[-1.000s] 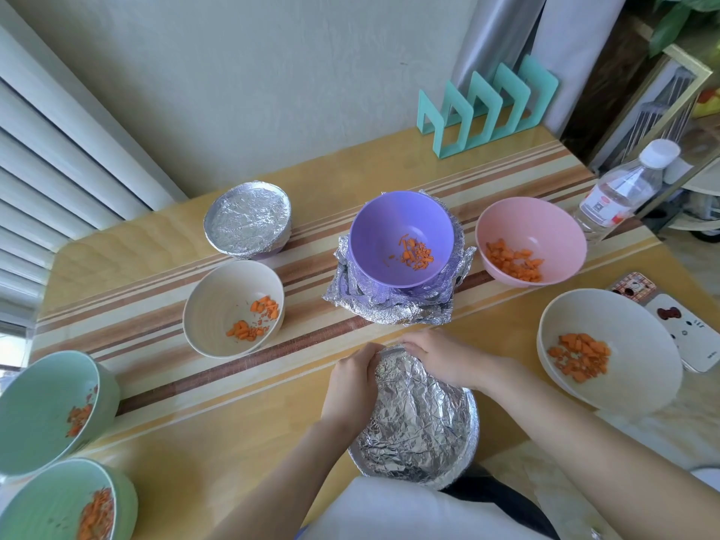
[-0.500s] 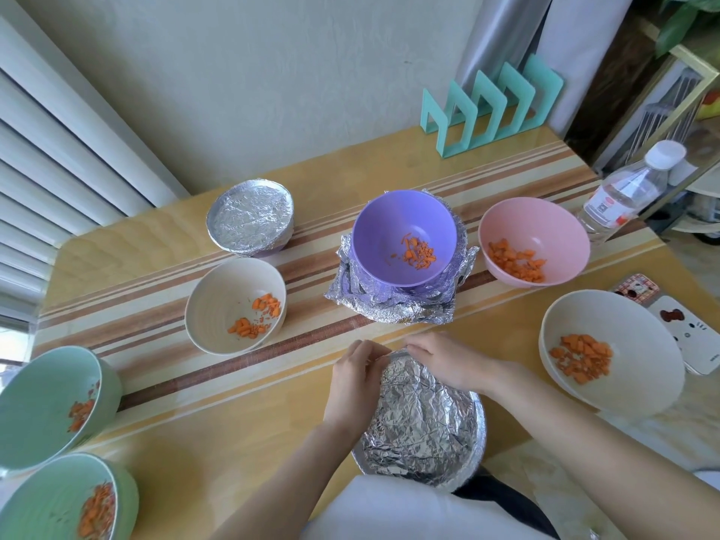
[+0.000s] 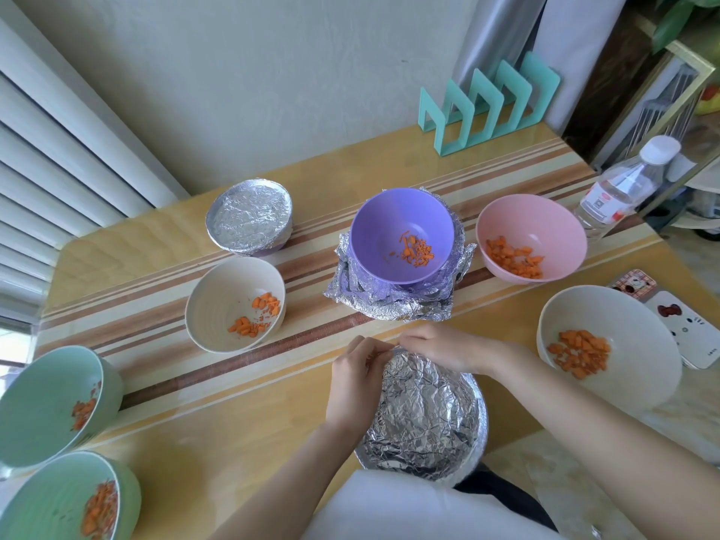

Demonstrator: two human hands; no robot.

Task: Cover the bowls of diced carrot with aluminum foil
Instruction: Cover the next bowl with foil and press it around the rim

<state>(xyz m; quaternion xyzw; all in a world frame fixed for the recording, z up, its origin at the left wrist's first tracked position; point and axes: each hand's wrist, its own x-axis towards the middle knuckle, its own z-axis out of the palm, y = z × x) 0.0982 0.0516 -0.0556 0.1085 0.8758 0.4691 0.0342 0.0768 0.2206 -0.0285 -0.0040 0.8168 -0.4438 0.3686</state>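
Spanning the whole view: striped wooden table (image 3: 233, 442). At its front edge, nearest the person, sits a foil-wrapped bowl (image 3: 432, 430); contents hidden under the crumpled foil sheet (image 3: 413, 380).

Right side: large white bowl (image 3: 639, 391), uncovered, diced carrot (image 3: 580, 352) inside.

Left edge: far green bowl (image 3: 39, 403) and near green bowl (image 3: 46, 504), both uncovered, carrot in each.

Centre, far side: purple bowl (image 3: 389, 228) with carrot, seated on a stack of loose foil (image 3: 389, 307). The pink bowl (image 3: 545, 224) is just beside it on the right and the cream bowl (image 3: 218, 302) lies to its left; both are uncovered, with carrot. Behind the cream bowl stands a smaller foil-capped bowl (image 3: 249, 216).

Hands: left hand (image 3: 352, 380) and right hand (image 3: 440, 348) meet at the far rim of the foil-wrapped bowl, fingertips close together. Each hand's fingers curl onto the edge of the foil sheet, pinching it down over the rim.
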